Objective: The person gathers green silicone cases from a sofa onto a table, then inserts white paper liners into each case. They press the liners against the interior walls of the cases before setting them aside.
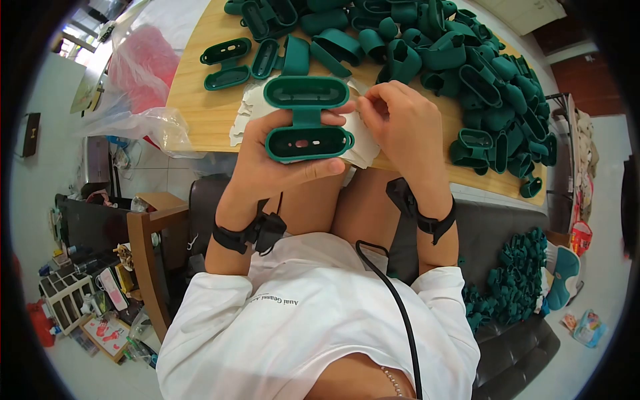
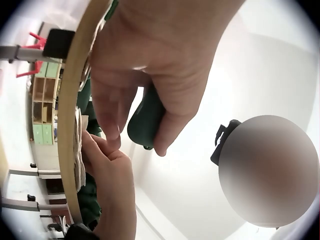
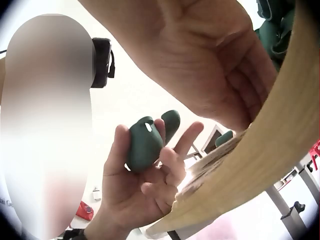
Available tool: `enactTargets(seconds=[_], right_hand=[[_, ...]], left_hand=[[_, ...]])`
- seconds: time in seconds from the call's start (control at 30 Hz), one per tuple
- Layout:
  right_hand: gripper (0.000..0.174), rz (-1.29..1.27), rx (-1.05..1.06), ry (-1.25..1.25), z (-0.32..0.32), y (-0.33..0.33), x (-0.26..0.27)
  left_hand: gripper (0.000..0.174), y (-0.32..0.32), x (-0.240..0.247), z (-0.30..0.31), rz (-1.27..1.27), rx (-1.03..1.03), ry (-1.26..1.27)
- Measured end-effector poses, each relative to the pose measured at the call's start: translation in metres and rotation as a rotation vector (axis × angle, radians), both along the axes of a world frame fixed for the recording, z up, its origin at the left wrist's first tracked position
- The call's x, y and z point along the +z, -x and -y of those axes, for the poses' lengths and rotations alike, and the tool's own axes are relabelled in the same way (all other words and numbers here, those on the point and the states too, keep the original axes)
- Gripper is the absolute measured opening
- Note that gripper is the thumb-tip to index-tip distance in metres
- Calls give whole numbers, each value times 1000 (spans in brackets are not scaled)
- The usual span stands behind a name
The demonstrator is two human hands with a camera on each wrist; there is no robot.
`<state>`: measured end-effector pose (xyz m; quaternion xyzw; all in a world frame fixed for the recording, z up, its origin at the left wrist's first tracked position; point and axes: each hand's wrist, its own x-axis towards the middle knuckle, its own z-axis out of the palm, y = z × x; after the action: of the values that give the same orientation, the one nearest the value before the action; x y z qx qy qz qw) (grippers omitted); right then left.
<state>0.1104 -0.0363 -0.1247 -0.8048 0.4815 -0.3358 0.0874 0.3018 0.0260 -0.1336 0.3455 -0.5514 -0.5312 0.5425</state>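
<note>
A green earbud case cover, unfolded so both hollow halves face up, is held in my left hand. The thumb lies along the lower half, and fingers show in the gap between the halves. The lower half has small cutouts and a loop at its right end. My right hand is bent over the stack of white paper sheets at the table edge, thumb and forefinger brought together. In the left wrist view, the right fingertips are right at the sheets; I cannot tell whether they pinch anything.
A large heap of green case covers covers the back and right of the wooden table. Several unfolded covers lie at the back left. More green pieces are piled on the dark seat at right. Clear plastic bags hang at left.
</note>
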Motion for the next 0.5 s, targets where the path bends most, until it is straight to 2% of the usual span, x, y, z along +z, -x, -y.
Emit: enactTargets(seconds=[0.13, 0.27, 0.3, 0.33, 0.37, 0.4, 0.43, 0.47, 0.5], right_hand=[[16, 60, -14, -99, 0, 3, 2], [15, 96, -58, -155, 2, 2, 1], [17, 79, 6, -67, 1, 3, -1], [27, 21, -14, -143, 1, 3, -2], [33, -16, -41, -68, -1, 1, -3], [33, -11, -2, -83, 5, 1, -9], [24, -16, -25, -109, 8, 0, -11], [19, -40, -84, -148, 6, 1, -2], [15, -56, -125, -193, 4, 0, 5]], left_hand=[[42, 2, 6, 10, 101, -8, -77], [41, 8, 11, 16, 387, 14, -15], [39, 9, 11, 16, 429, 43, 43], [38, 12, 13, 14, 461, 44, 109], [35, 18, 16, 15, 347, 18, 28], [33, 17, 13, 12, 333, 66, 46], [39, 14, 15, 15, 453, 64, 82], [43, 14, 12, 14, 298, 18, -28], [48, 5, -2, 19, 344, 28, -44]])
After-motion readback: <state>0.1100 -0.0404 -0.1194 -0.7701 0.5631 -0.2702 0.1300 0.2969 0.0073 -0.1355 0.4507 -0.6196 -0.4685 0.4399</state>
